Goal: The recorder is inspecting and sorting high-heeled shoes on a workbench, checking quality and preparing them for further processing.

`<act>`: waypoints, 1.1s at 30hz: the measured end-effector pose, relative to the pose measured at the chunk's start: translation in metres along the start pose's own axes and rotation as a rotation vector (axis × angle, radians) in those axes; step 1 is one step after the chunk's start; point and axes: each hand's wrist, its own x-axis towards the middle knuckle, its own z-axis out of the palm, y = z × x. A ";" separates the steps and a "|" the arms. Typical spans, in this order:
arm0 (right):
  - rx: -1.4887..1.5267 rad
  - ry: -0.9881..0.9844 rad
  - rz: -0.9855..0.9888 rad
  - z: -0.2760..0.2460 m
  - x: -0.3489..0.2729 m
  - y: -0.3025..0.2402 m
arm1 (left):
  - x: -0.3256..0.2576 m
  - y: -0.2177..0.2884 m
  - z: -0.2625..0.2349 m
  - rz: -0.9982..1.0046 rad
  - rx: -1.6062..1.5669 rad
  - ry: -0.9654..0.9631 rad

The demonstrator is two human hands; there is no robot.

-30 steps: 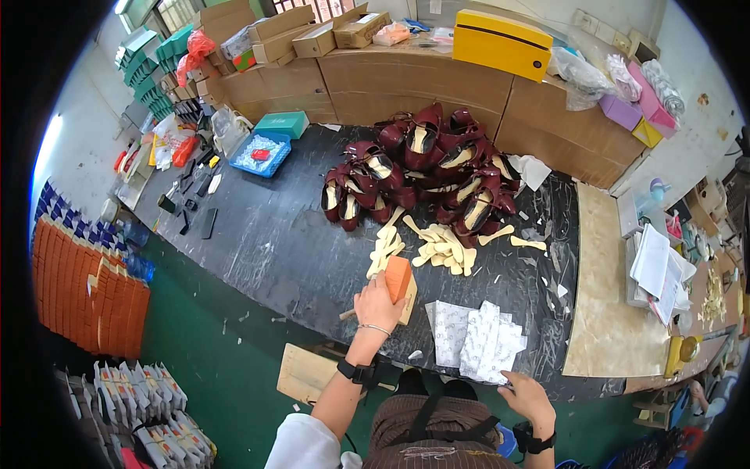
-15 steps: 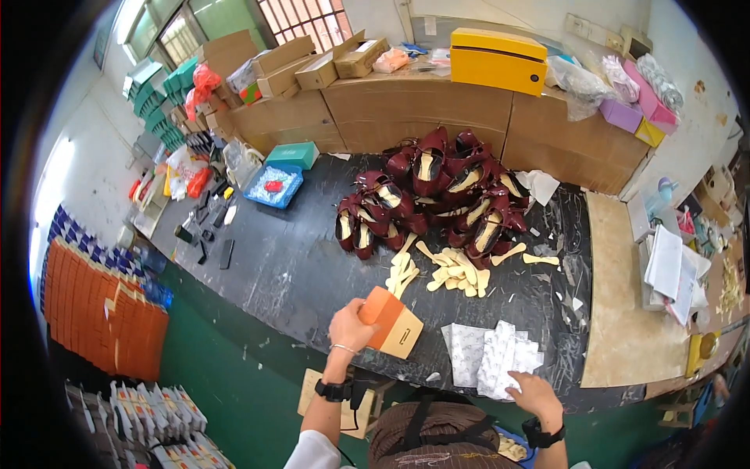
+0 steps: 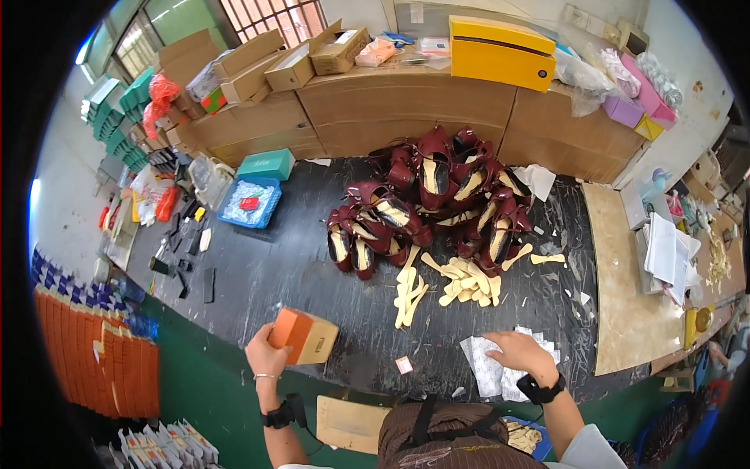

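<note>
My left hand (image 3: 266, 353) is closed on the end of a small orange and tan box (image 3: 314, 338), held tilted at the table's near edge. My right hand (image 3: 519, 351) has its fingers stretched out over white printed paper sheets (image 3: 486, 373); I cannot tell whether it touches them. Between the hands lies a small square white and red label (image 3: 404, 365). Farther off, cream shoe-shaped inserts (image 3: 469, 281) lie in loose piles in front of a heap of dark red shoes (image 3: 434, 173).
A blue basket (image 3: 269, 205) with white packets and a teal box (image 3: 266, 164) stand at the far left. Cardboard panels (image 3: 406, 109) line the back, with a yellow box (image 3: 502, 53) on top. At right lies a tan board (image 3: 629, 297). Orange boxes (image 3: 98, 352) are stacked at left.
My left hand has carried the box to the left, and the small label now shows near where it was. My right hand has moved up over the sheets, its fingers more extended.
</note>
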 end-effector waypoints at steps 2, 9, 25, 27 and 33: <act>0.072 -0.027 0.004 -0.016 0.042 -0.011 | 0.020 -0.018 0.006 0.014 0.052 -0.002; 1.005 0.240 0.155 -0.056 0.190 -0.003 | 0.070 -0.079 0.007 -0.030 0.146 -0.021; 1.243 0.299 0.390 -0.101 0.314 0.038 | 0.168 0.160 0.186 -0.374 -0.949 -0.817; 1.312 0.251 0.293 -0.098 0.292 0.027 | 0.185 0.182 0.230 -0.465 -1.040 -0.956; 1.154 0.360 0.171 -0.072 0.197 0.018 | 0.181 0.191 0.287 -0.504 -1.202 -0.552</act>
